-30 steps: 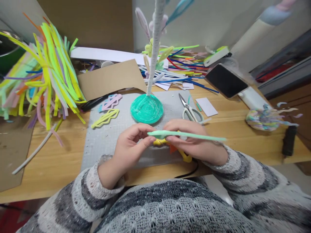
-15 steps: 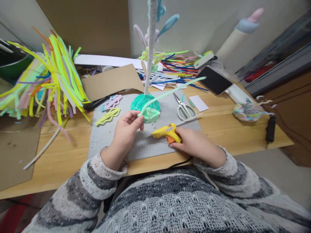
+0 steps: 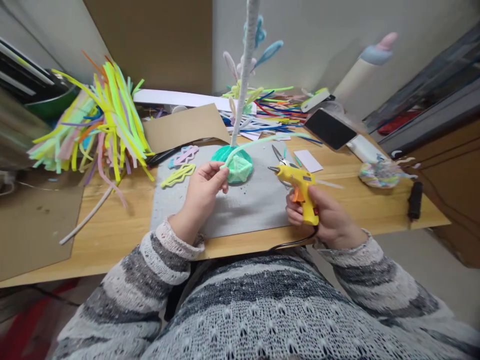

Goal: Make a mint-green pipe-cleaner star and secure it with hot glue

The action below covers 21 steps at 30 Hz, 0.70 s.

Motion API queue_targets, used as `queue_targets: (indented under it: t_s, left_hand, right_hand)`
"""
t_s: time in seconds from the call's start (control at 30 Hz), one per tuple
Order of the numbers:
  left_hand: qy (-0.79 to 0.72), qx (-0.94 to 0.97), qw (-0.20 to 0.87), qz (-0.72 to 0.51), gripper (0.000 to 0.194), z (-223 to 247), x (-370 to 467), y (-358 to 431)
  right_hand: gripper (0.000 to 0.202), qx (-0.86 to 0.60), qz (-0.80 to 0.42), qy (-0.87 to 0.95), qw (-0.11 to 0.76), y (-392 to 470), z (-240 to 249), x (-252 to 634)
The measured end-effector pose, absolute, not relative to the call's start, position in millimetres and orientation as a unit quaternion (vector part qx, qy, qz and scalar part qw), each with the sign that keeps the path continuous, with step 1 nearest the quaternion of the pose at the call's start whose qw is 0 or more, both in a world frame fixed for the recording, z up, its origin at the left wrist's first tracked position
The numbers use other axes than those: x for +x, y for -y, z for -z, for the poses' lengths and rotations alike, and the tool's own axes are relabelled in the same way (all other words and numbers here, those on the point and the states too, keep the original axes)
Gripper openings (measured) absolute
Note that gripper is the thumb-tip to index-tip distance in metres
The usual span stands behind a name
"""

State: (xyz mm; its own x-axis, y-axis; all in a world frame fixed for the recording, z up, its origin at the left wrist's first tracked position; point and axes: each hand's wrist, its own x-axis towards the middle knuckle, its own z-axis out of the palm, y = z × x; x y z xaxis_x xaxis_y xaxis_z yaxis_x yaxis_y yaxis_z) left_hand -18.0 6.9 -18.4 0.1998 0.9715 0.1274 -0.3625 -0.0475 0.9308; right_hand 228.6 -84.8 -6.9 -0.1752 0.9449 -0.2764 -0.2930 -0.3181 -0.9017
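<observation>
My left hand (image 3: 210, 189) pinches the near end of a mint green pipe cleaner (image 3: 262, 140), whose long free part arcs to the right. A pale green folded pipe-cleaner piece (image 3: 240, 169) is beside my fingertips, in front of the round green base (image 3: 221, 152). From that base a white-wrapped stem (image 3: 243, 85) rises, with pastel loops and flowers around it. My right hand (image 3: 326, 212) is wrapped round the handle of a yellow hot glue gun (image 3: 296, 180), its nozzle pointing left. Behind the gun lie scissors (image 3: 279, 155), partly hidden by it.
Pink and yellow zigzag pipe cleaners (image 3: 179, 175) lie on the grey mat (image 3: 240, 215). A large pipe-cleaner bundle (image 3: 112, 120) stands left. A phone (image 3: 330, 129), a pastel wreath-like piece (image 3: 380, 174) and a black-handled tool (image 3: 415, 202) are to the right. The glue gun's cord (image 3: 288, 245) trails along the front edge.
My right hand has taken the glue gun up from the mat by its handle and turned it upright. My left hand still pinches the pipe cleaner. The view has shifted slightly.
</observation>
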Motion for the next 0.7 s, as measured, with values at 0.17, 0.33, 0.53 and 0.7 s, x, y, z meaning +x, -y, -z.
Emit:
queue_targets:
  t_s: [0.17,0.33,0.53,0.7]
  left_hand:
    - [-0.322,0.484,0.595,-0.555,0.032,14.0,-16.0,-2.3]
    - [-0.328,0.572,0.409,-0.63,0.022,14.1,-17.7,6.8]
    - [-0.258,0.703,0.183,-0.637,0.017,17.0,-23.3,14.9]
    - [-0.227,0.741,0.093,-0.625,0.021,13.5,-24.9,16.1]
  right_hand:
    - [0.029,-0.521,-0.527,0.414,0.528,81.5,4.5,215.5]
    - [0.014,-0.546,-0.372,0.475,0.582,85.1,4.0,191.8]
    - [0.009,-0.51,-0.325,0.516,0.606,86.2,7.4,174.2]
    - [0.009,-0.458,-0.335,0.554,0.609,93.5,18.5,175.3]
